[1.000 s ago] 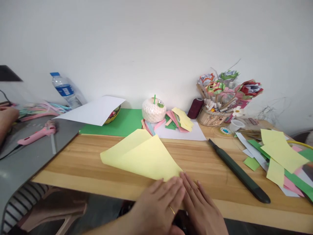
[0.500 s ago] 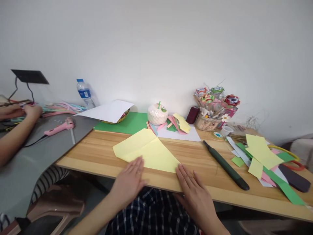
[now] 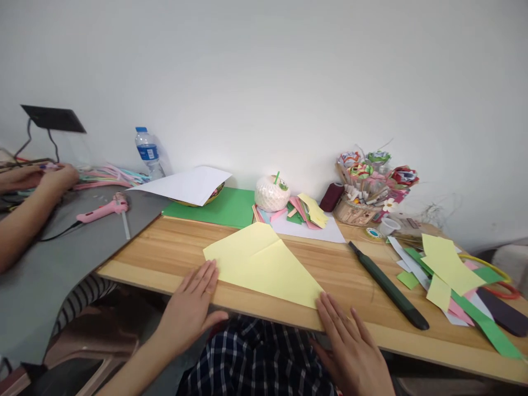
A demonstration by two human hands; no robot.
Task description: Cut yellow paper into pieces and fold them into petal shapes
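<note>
A folded sheet of pale yellow paper (image 3: 264,264) lies on the wooden table (image 3: 165,258) near its front edge, with a crease across its upper part. My left hand (image 3: 192,305) rests flat at the paper's left corner, fingertips touching it and thumb spread out to the right. At the right corner, the fingertips of my right hand (image 3: 350,344) press on the paper's edge, its fingers stretched out. Neither hand grips anything.
A dark green cutter-like tool (image 3: 390,286) and paper scraps (image 3: 449,269) lie right. Behind are green paper (image 3: 231,206), a wrapped white ball (image 3: 272,193) and a flower basket (image 3: 357,212). Left are a pink glue gun (image 3: 103,210), a bottle (image 3: 148,154) and another person's hands (image 3: 60,179).
My left hand has slid left along the paper's lower edge to its left corner. My right hand stays at the right corner. The view has shifted slightly.
</note>
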